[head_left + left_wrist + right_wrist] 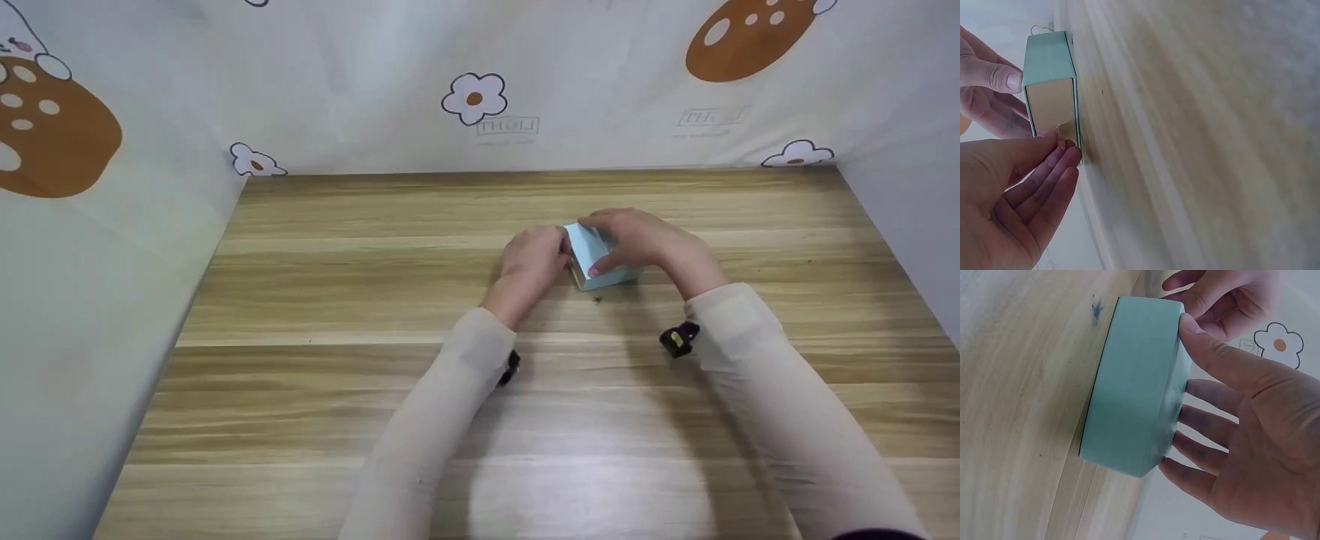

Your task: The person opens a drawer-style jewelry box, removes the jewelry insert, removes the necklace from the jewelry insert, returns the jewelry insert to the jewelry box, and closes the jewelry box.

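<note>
Small light-blue box (600,259) sits on the wooden surface (337,300), roughly centre and toward the far half, well apart from the patterned cloth backdrop (480,105) that walls in the back and both sides.

Right hand (645,244) is draped over the top of the box. Right wrist view: thumb lies along one edge of the box (1134,388), the other fingers (1207,424) are spread against the top face, lightly bent. Reads as a light clasp from above; my judgement is that it pins the box against the surface so it does not slide.

Left hand (529,259) is at the box's left end. Left wrist view: fingers (1053,169) nearly straight and close together, tips touching the lower corner of the brownish end face of the box (1053,95). No wrap around the box on this side; it looks like a nudge or a feel at the end panel, not a hold. That end face differs in colour from the blue sides; whether it is an inner tray or a flap I cannot tell.

Box lies flat, long side down, not lifted: a dark contact line shows along its lower edge in the right wrist view.

Both forearms are in pale sleeves (450,405); a small black device (679,339) is strapped at each wrist.
</note>
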{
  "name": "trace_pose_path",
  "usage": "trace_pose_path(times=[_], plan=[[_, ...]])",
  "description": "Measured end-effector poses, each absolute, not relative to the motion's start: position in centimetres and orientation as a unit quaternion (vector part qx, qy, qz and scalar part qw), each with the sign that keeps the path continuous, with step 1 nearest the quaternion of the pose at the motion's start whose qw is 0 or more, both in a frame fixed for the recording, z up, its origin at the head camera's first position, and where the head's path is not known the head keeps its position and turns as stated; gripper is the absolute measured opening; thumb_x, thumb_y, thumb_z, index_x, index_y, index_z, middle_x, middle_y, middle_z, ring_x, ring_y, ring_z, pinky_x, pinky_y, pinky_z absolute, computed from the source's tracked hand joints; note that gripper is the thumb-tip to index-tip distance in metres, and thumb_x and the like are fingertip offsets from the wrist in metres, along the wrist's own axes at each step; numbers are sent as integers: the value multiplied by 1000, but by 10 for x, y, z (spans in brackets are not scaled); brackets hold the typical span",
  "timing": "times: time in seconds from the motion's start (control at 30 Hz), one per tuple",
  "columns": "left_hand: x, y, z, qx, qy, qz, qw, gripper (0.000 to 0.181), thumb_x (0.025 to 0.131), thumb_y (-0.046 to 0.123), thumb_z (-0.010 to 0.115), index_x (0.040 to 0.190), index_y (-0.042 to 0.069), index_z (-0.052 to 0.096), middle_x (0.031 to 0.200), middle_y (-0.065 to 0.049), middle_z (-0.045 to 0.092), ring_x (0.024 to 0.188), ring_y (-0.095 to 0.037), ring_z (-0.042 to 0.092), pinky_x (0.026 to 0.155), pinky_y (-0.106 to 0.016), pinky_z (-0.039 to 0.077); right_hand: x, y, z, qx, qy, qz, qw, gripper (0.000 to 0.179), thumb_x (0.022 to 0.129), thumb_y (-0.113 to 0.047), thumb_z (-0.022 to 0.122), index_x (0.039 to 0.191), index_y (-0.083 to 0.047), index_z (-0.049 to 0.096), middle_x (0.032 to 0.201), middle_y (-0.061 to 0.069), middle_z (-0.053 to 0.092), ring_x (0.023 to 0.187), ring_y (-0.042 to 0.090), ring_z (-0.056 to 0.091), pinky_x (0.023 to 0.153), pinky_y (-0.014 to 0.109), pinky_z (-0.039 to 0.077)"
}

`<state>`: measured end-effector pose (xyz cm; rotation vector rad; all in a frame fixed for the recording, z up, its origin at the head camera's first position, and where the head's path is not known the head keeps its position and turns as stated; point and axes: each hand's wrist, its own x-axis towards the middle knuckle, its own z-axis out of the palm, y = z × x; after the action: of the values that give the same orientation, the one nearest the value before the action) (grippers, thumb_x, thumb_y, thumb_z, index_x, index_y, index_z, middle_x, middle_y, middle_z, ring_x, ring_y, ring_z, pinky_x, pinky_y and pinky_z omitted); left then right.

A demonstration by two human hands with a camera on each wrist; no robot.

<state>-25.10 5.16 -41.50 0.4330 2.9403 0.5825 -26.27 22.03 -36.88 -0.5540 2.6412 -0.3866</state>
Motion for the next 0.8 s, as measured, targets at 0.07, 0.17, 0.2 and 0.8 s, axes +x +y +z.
trace_pose_path(times=[0.07, 0.17, 0.2, 0.8], plan=[[-252, 52, -416, 143, 969, 192, 57, 9, 94, 24, 70, 98, 17, 73, 100, 4, 74, 91, -13, 67, 82, -31, 57, -263, 220, -369, -196, 948, -138, 210, 80, 83, -20, 81, 150, -2, 41, 155, 23, 41, 140, 43, 41, 117, 56, 33], [-252, 52, -417, 142, 970, 191, 55, 10, 92, 25, 71, 98, 17, 72, 99, 3, 74, 91, -14, 68, 81, -32, 58, -263, 219, -369, -195, 948, -137, 213, 80, 84, -22, 81, 150, -2, 40, 155, 23, 40, 141, 43, 40, 117, 56, 33], [-252, 52, -417, 142, 970, 191, 54, 10, 92, 25, 72, 97, 17, 72, 99, 3, 74, 91, -14, 68, 81, -32, 58, -263, 219, -369, -193, 948, -137, 214, 80, 84, -22, 81, 151, -3, 40, 156, 23, 39, 141, 42, 40, 117, 56, 33], [-250, 55, -414, 152, 972, 170, 48, 5, 91, 20, 72, 92, 15, 70, 95, 1, 74, 80, -12, 62, 74, -32, 59, -262, 221, -371, -192, 948, -143, 211, 80, 84, -21, 80, 151, -2, 39, 156, 23, 39, 142, 43, 39, 117, 56, 34]])
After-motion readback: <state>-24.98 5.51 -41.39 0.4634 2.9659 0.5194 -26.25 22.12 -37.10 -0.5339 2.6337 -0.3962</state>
